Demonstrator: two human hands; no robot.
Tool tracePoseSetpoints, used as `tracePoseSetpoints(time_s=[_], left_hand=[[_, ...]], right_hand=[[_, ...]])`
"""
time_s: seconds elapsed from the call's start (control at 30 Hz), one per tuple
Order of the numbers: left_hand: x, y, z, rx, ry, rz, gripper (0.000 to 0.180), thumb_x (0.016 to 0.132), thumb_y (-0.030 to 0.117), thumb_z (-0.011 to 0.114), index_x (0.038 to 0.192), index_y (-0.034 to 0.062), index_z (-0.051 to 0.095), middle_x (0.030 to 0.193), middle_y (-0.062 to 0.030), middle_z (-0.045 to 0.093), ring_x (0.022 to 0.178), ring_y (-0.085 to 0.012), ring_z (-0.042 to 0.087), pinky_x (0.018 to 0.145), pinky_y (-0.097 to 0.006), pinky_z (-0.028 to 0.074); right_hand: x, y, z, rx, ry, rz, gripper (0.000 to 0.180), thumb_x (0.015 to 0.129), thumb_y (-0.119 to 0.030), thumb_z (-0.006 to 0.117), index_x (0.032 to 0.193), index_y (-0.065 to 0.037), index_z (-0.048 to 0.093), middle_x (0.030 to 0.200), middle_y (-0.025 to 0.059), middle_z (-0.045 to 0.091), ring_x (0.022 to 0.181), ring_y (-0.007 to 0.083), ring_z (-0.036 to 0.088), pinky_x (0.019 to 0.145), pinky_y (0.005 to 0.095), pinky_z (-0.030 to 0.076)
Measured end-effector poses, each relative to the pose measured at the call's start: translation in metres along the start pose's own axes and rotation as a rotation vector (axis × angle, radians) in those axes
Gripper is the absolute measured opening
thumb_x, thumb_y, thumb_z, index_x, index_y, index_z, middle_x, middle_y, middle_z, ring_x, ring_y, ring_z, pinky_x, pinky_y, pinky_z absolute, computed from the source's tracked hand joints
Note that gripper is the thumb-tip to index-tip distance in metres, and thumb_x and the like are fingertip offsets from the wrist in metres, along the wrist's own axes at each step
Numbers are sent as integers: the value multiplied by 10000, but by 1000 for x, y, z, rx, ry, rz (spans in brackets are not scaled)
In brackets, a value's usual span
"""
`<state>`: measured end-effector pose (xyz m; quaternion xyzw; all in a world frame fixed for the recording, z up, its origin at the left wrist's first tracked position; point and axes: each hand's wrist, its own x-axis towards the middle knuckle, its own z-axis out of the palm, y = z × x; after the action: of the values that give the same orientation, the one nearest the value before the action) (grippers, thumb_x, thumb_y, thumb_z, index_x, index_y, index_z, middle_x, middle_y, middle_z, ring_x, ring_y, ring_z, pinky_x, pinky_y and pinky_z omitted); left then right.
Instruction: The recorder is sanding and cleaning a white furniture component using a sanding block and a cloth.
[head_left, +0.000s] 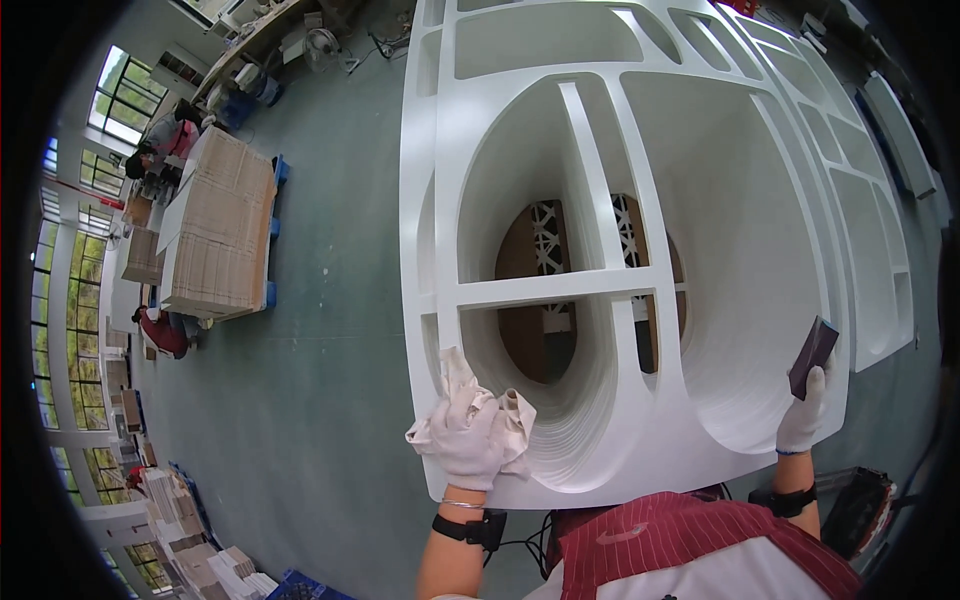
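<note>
My left hand (466, 445), in a white glove, presses a crumpled off-white cloth (516, 424) onto the near left corner of a large white shelf unit (550, 289). The unit stacks up in thick layers, with oval and curved hollows split by crossing bars. Over its near right edge my right hand (800, 418), gloved too, grips a dark purplish-brown block (813, 358), perhaps a sanding block. Whether the block touches the unit, I cannot tell. Brown boards with cut-out patterned strips (549, 245) show through the oval hollow.
A second white unit (875, 250) stands close on the right. Across the green floor at left, stacked flat boards (220, 225) rest on a blue pallet (273, 225), with people (165, 332) beside them. Black cables (535, 545) hang near my left forearm; a dark machine (862, 510) sits at lower right.
</note>
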<state>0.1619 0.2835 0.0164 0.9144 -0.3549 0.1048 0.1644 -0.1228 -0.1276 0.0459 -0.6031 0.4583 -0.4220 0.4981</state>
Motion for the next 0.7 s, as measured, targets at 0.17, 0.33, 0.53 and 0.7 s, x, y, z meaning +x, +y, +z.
tracePoseSetpoints(time_s=[0.17, 0.33, 0.53, 0.7], left_hand=[[105, -58, 37, -209, 82, -230, 193, 998, 220, 707, 1105, 72, 770, 1196, -153, 682, 1083, -347, 678, 968, -432, 556], [202, -63, 62, 14, 14, -441, 221, 1027, 245, 644, 1176, 99, 718, 1202, -187, 680, 1083, -397, 688, 945, -461, 571], [237, -22, 39, 361, -389, -621, 264, 1054, 266, 556, 1210, 72, 641, 1256, -235, 672, 1168, -479, 670, 969, -536, 570], [195, 42, 48, 287, -429, -412, 261, 1004, 160, 607, 1233, 35, 609, 1206, -220, 681, 1099, -459, 699, 945, -480, 577]], right_hand=[[-2, -1, -52, -109, -56, -49, 684, 1034, -368, 562, 1552, 58, 433, 1425, 136, 587, 1243, 217, 600, 1062, 358, 480], [-2, 5, -77, 28, 149, -81, 651, 1055, -381, 565, 1552, 25, 454, 1354, 71, 621, 1039, 139, 607, 915, 299, 497], [8, -4, -126, -31, 195, 23, 693, 1033, -325, 572, 1597, 36, 396, 1515, 120, 551, 1283, 208, 584, 1089, 335, 454], [28, -6, -178, -49, 291, 5, 707, 1027, -364, 609, 1589, 22, 424, 1408, 73, 608, 1036, 132, 596, 922, 292, 500]])
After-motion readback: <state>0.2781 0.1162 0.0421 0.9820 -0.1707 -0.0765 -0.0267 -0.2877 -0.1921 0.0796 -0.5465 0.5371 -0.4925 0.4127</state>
